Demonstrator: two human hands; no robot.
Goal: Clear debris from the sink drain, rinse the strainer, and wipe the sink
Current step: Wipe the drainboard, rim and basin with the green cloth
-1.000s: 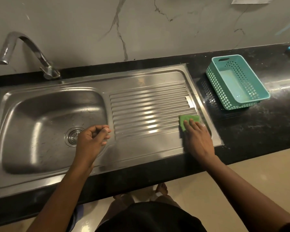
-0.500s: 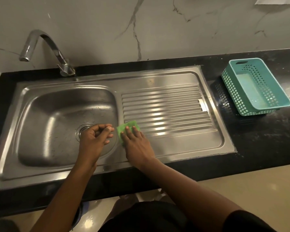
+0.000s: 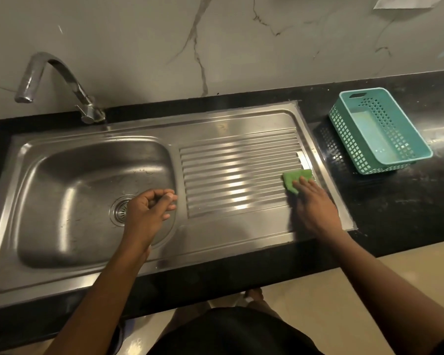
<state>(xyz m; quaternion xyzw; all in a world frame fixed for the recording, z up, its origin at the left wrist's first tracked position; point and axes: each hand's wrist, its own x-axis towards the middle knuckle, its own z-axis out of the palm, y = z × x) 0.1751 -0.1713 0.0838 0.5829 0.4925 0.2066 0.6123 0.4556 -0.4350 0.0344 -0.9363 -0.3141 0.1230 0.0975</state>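
A steel sink (image 3: pixel 62 180) has a bowl on the left and a ribbed drainboard (image 3: pixel 236 175) on the right. The round strainer (image 3: pixel 119 210) sits in the drain, partly hidden by my left hand (image 3: pixel 149 211). That hand hovers over the bowl's right rim, fingers curled loosely with nothing seen in them. My right hand (image 3: pixel 312 203) presses flat on a green scrub pad (image 3: pixel 292 179) at the drainboard's right end.
A curved chrome tap (image 3: pixel 54 80) stands at the back left. A teal perforated basket (image 3: pixel 377 129) rests on the black counter (image 3: pixel 395 208) to the right of the sink. A marble wall rises behind. The counter's front edge is near my body.
My right hand slid the green pad from the drainboard's right end to its left edge and back to the right end. My left hand stayed curled by the drain.
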